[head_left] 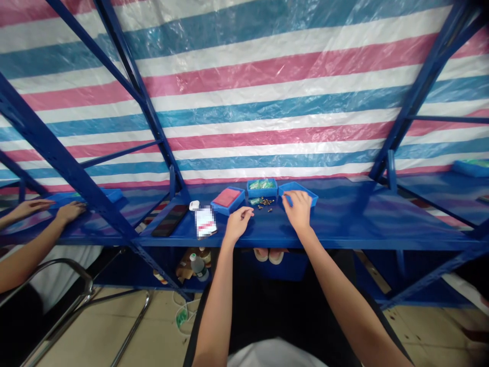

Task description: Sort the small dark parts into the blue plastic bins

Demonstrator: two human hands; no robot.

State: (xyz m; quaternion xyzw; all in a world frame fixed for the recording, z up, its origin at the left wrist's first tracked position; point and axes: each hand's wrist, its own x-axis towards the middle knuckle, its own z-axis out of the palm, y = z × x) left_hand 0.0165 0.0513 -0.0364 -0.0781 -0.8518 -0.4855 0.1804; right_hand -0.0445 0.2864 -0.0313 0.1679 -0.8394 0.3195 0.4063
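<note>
- Blue metal shelf [344,219] carries three blue trays [227,199], small brass parts [265,203], a dark phone [170,220] and a white card [205,223].
- Both hands rest on it.

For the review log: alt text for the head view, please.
A person's left hand and right hand rest on a blue shelf beside small brass parts and three blue trays. A co-worker's hands show far left.
</note>
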